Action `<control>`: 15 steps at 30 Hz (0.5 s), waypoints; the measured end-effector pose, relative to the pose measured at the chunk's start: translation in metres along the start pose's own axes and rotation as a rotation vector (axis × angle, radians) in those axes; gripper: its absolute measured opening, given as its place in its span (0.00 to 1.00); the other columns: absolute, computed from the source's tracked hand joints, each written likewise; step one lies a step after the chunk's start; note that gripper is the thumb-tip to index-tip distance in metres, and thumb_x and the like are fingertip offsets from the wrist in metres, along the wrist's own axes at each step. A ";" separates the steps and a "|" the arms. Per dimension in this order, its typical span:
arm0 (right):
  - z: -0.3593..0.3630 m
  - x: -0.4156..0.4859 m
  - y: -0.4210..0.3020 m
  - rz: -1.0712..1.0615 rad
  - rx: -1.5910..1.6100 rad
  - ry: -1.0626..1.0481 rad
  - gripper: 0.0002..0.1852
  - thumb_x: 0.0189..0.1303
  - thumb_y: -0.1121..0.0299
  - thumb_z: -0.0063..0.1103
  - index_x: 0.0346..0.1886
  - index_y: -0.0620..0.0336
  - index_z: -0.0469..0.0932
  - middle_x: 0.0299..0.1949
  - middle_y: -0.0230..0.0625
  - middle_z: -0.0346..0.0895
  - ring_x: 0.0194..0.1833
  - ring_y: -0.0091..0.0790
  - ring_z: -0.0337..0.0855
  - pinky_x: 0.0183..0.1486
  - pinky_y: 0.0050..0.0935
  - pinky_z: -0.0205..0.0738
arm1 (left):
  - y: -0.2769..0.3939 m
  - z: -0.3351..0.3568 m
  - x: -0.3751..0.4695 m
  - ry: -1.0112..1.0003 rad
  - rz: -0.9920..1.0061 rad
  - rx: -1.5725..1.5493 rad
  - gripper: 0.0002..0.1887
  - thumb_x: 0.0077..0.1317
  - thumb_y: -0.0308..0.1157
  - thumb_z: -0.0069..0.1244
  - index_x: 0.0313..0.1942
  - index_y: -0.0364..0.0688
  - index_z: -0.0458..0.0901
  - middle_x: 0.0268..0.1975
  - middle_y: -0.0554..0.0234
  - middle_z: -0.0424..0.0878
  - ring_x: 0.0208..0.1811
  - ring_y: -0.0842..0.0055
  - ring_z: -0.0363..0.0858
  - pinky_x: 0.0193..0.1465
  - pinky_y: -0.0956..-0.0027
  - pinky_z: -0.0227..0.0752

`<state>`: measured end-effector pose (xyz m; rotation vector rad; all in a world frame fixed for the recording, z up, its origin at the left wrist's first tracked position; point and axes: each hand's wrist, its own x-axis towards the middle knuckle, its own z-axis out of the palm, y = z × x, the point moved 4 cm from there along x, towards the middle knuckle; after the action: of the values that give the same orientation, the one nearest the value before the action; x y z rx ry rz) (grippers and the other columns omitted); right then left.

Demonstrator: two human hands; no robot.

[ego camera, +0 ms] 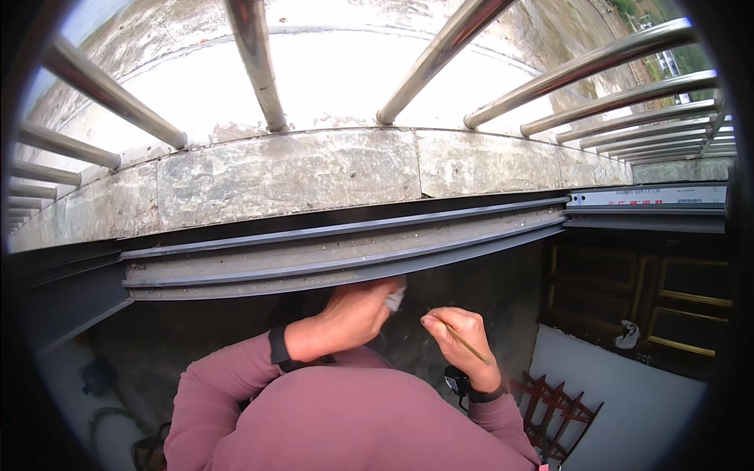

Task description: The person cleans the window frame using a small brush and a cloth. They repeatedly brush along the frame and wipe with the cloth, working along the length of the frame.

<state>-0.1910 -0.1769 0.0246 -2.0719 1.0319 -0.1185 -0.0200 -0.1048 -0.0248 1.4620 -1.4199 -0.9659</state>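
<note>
My left hand [347, 318] is shut on a crumpled whitish cloth or tissue [396, 298], just below the inner edge of a dark metal sliding-window track [341, 247]. Part of the fingers is hidden or blurred against that edge. Apart from it, to the right, my right hand [462, 338] pinches a thin brownish stick [466, 343] that slants back across the palm; its front tip is hard to make out. Grey dirt and small specks lie in the track's channels.
Stainless steel bars [433, 65] rise from the stone sill [294, 173] beyond the track. A frame section with printed film [648, 197] stands at right. Lower right are a dark, gold-trimmed door or cabinet [689, 277], a pale panel [636, 382] and a reddish-brown wooden rack [554, 406].
</note>
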 end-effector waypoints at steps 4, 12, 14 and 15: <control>0.004 0.008 0.017 0.140 0.144 0.050 0.14 0.63 0.64 0.59 0.31 0.68 0.79 0.23 0.45 0.76 0.23 0.35 0.76 0.28 0.31 0.70 | 0.008 0.013 0.015 -0.081 0.083 -0.213 0.15 0.55 0.18 0.47 0.45 0.37 0.70 0.39 0.46 0.75 0.40 0.49 0.75 0.42 0.54 0.69; -0.021 -0.006 0.031 0.167 0.554 0.185 0.07 0.65 0.71 0.59 0.33 0.64 0.79 0.25 0.23 0.75 0.29 0.14 0.69 0.31 0.18 0.64 | 0.033 0.032 0.035 -0.189 0.331 -0.235 0.22 0.54 0.19 0.57 0.51 0.37 0.73 0.52 0.50 0.75 0.49 0.57 0.75 0.51 0.61 0.71; -0.042 -0.012 0.046 0.250 0.491 0.208 0.08 0.65 0.70 0.58 0.32 0.65 0.79 0.24 0.22 0.74 0.29 0.14 0.68 0.31 0.19 0.64 | 0.035 0.031 0.037 -0.118 0.299 -0.173 0.22 0.54 0.24 0.60 0.50 0.36 0.74 0.51 0.50 0.76 0.49 0.58 0.75 0.52 0.61 0.71; -0.047 -0.013 0.058 0.419 0.455 0.203 0.08 0.66 0.70 0.58 0.32 0.65 0.79 0.24 0.22 0.73 0.29 0.14 0.68 0.31 0.19 0.64 | 0.036 0.031 0.038 -0.075 0.281 -0.128 0.22 0.54 0.26 0.61 0.50 0.36 0.74 0.51 0.50 0.76 0.50 0.58 0.75 0.52 0.61 0.71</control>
<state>-0.2553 -0.2164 0.0190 -1.4270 1.3946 -0.3215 -0.0593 -0.1444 0.0000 1.1082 -1.5401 -0.9218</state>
